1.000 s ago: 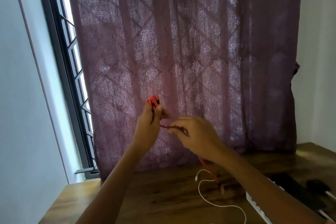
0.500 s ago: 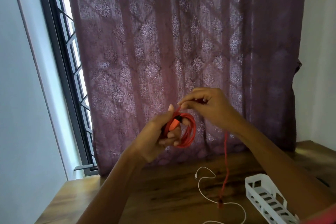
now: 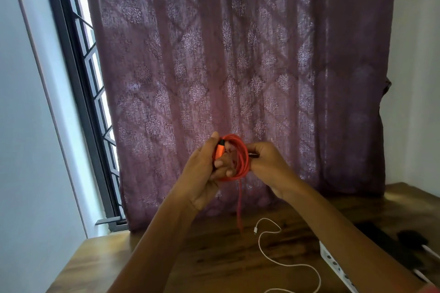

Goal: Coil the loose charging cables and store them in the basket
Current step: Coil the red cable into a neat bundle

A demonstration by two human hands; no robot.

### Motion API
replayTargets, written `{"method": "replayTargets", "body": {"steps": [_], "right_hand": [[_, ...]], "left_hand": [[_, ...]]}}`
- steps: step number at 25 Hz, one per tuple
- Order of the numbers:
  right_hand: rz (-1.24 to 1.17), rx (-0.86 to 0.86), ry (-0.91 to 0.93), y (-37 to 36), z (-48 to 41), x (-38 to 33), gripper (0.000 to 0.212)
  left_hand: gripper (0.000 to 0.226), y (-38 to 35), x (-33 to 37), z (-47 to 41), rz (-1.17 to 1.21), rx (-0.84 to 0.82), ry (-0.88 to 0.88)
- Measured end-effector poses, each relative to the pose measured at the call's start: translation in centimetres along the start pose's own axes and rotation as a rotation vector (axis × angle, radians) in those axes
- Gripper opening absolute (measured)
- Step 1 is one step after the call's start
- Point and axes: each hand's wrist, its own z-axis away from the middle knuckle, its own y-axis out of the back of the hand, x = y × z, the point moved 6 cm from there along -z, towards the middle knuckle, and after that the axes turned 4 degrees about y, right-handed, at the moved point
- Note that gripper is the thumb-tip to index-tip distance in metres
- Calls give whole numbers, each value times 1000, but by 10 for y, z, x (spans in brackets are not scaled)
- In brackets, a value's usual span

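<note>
step in hand, judged: coiling of the red cable [image 3: 241, 162], 1st of the cables; storage not begun. the coil is held up in the air in front of the curtain [image 3: 214, 54], above the table [image 3: 142, 257], well apart from the basket.

left hand [image 3: 202, 179]: fingers are curled through the coil's centre w/ loops hung over them; thumb is laid along the orange connector [image 3: 219, 152], pinning it to the bundle. right hand [image 3: 269, 166]: curled round the coil's right side; fingertips are hidden behind the loops, so the exact pinch can't be told. a loose tail [image 3: 240, 207] hangs from the coil's underside, blurred, its end above the table nr the white cable's plug.

next move, judged: tail to be fed up & wrapped onto the bundle by the right hand, loops pinned by the left thumb so nothing springs open. end then tucked, coil taken right & down to the white basket [image 3: 333, 258], which is mostly hidden under the right forearm. white cable [image 3: 269, 252] lies uncoiled on the table beside the basket; not yet done.

writing/brands: none readable. no logo can be made out on connector, cables or basket.
</note>
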Motion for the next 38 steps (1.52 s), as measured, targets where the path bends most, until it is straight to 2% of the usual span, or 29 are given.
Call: {"method": "replayTargets", "body": {"steps": [2, 4, 5, 7, 10, 13, 15, 18, 23, 25, 28, 30, 32, 34, 38], "right_hand": [[-172, -67, -135, -9, 4, 6, 20], [-502, -99, -297, -16, 9, 10, 35], [-591, -112, -340, -18, 11, 10, 45], [-465, -162, -309, -16, 13, 10, 55], [-124, -148, -201, -16, 15, 3, 21], [-146, -57, -220, -17, 13, 3, 25], [-226, 11, -242, -16, 10, 4, 31], [-457, 63, -267, -17, 9, 4, 25], [-1014, -129, -401, -29, 17, 4, 15], [-1081, -145, -431, -27, 17, 4, 18], [-800, -106, -329, -19, 12, -2, 24], [-381, 64, -179, -4, 10, -8, 30], [-45, 267, 30, 10, 15, -22, 23], [28, 301, 127, 8, 21, -31, 11], [27, 219, 73, -7, 28, -35, 12]], "left_hand": [[53, 5, -1, 1, 29, 23, -6], [48, 10, 0, 3, 38, 62, -10], [45, 14, 1, 4, 38, 81, -13], [41, 23, 1, 5, 36, 118, -17], [38, 34, -1, 6, 14, 155, 0], [39, 34, -2, 8, -82, 192, -18], [40, 33, 2, 8, -211, 257, -56], [53, 33, 6, 4, -345, 295, -79], [53, 31, 6, -1, -468, 305, -119], [49, 29, 6, -3, -447, 308, -123], [49, 28, 8, -5, -413, 327, -155], [50, 31, 10, -5, -407, 389, -209], [49, 34, 15, -4, -427, 477, -262], [46, 35, 20, -4, -419, 538, -321], [57, 27, 25, -4, -391, 503, -399]]}}
